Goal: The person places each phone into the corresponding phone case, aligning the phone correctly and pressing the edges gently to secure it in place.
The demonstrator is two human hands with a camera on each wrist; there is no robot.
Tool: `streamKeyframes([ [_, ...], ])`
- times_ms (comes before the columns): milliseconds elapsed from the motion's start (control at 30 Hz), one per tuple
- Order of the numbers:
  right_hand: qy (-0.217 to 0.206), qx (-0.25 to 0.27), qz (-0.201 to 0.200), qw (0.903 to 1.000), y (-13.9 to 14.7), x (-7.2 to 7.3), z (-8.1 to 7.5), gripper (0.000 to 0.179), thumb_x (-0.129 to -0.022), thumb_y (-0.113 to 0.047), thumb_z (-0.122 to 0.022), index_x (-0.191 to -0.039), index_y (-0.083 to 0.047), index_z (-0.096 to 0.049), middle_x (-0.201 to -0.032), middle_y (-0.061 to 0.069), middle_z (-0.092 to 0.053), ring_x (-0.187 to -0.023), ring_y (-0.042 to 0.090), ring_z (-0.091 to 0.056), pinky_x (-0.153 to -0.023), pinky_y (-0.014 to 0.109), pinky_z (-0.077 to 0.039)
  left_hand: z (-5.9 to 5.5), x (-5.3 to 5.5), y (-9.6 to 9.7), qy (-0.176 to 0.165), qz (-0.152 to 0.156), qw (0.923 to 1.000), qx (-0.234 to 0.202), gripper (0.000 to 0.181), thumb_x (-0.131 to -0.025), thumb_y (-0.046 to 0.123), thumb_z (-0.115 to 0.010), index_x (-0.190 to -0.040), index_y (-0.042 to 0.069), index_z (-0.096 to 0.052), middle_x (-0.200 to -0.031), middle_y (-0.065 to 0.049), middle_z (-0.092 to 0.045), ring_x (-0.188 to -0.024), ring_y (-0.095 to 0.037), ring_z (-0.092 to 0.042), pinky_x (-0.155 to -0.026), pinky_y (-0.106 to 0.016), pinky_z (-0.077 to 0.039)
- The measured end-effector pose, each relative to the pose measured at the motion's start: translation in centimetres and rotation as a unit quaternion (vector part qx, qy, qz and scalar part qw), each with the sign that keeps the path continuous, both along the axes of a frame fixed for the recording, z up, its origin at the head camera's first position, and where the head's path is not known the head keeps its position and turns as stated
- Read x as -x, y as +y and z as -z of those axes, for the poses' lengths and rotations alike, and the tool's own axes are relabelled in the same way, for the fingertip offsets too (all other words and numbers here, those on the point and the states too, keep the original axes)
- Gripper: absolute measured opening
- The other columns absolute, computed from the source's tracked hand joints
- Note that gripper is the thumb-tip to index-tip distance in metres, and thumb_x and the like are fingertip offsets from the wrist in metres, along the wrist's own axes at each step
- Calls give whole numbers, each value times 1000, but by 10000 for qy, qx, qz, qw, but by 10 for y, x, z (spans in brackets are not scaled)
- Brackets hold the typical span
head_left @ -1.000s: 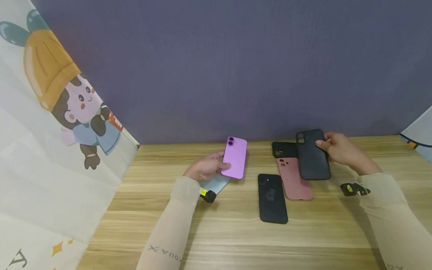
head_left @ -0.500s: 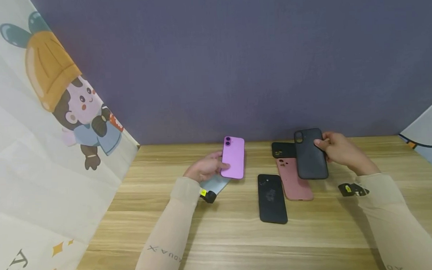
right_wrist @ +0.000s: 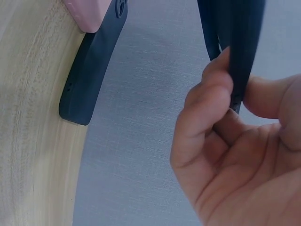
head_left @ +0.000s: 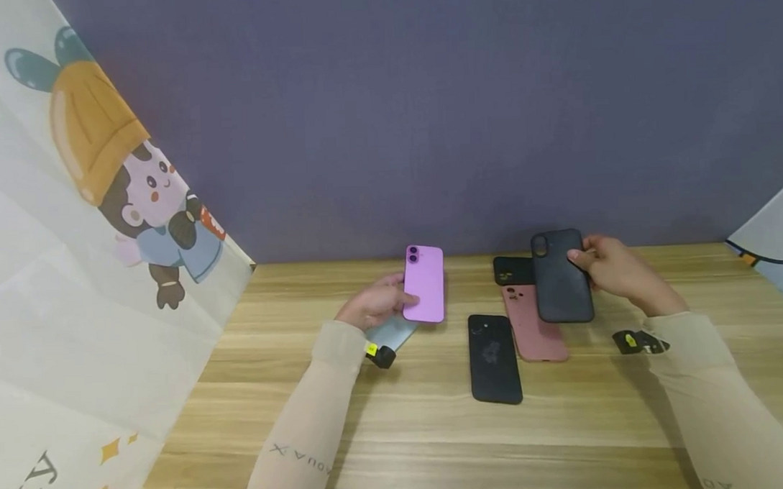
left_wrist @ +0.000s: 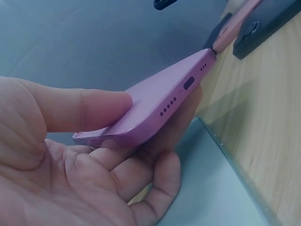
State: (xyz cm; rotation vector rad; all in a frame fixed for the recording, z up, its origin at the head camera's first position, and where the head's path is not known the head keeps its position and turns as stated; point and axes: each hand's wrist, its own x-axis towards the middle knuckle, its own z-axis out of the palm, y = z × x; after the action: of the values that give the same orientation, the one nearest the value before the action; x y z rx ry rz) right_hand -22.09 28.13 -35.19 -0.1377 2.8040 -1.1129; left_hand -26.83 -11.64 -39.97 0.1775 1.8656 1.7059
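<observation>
In the head view my left hand (head_left: 377, 301) holds a purple smartphone (head_left: 425, 281) upright, its back and two camera lenses facing me. The left wrist view shows the thumb across the phone's back, the fingers behind it, and its charging port (left_wrist: 189, 83) at the lower edge. To the right, my right hand (head_left: 615, 269) pinches a black phone case (head_left: 563, 282) by its right side, thumb on the outer back. From the right wrist view, the held case (right_wrist: 244, 47) appears edge-on between thumb and curled fingers. Its camera cutout is at the upper left.
Behind and below the held case lie a pink phone case (head_left: 529, 333) and another black case (head_left: 514, 270) by the wall. A black case-shaped piece (head_left: 495, 363) lies nearer me. Under my left hand is a flat pale-blue, glassy piece (head_left: 394, 333). A grey-blue wall (head_left: 465, 127) borders the wooden table (head_left: 431, 444).
My right hand has shifted slightly left and up with the black case, which overlaps the pink one a little differently. The left hand and purple phone have barely moved, the phone turning slightly more upright.
</observation>
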Motion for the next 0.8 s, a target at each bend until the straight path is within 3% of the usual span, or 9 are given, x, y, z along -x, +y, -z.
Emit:
streamKeyframes([
  [400, -24, 75, 3, 10000, -3, -3, -1, 41, -113, -35, -31, -111, 4, -44, -75, 3, -50, -63, 17, -50, -56, 31, -44, 3, -3, 10, 5, -137, 9998, -149, 72, -95, -9, -54, -160, -1, -24, -139, -25, -58, -117, -29, -64, -113, -45, -47],
  [800, 157, 98, -14, 9998, -9, -4, -3, 45, -113, -35, -30, -119, 7, -43, -71, 3, -47, -59, 17, -47, -55, 31, -42, 0, -8, 21, -113, 45, 9995, -302, 59, -102, 1, -49, -159, 5, -32, -141, -25, -56, -128, -37, -59, -112, -49, -48],
])
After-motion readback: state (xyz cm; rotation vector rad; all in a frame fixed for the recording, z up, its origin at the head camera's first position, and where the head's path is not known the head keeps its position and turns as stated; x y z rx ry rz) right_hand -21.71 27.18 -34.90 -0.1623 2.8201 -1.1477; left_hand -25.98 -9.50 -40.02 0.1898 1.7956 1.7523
